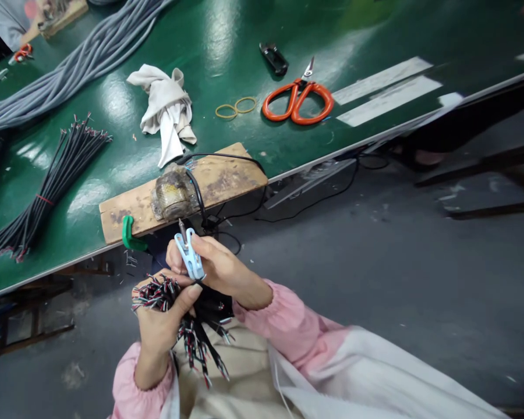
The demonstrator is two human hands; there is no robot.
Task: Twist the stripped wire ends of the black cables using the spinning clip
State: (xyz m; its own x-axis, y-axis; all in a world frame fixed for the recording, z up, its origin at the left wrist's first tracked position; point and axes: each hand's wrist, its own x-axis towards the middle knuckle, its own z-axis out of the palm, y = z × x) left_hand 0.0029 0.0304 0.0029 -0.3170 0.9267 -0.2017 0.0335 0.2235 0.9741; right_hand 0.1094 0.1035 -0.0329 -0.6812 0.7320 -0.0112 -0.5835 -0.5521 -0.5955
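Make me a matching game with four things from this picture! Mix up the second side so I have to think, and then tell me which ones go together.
Things:
1. Clip
2. Rag
3. Bands
4. Board

Clues:
A. White and crumpled
B. Wooden, at the edge of the table
C. Held in the right hand
D. Thin, yellow and loop-shaped

Right pairs: 1-C, 2-A, 3-D, 4-B
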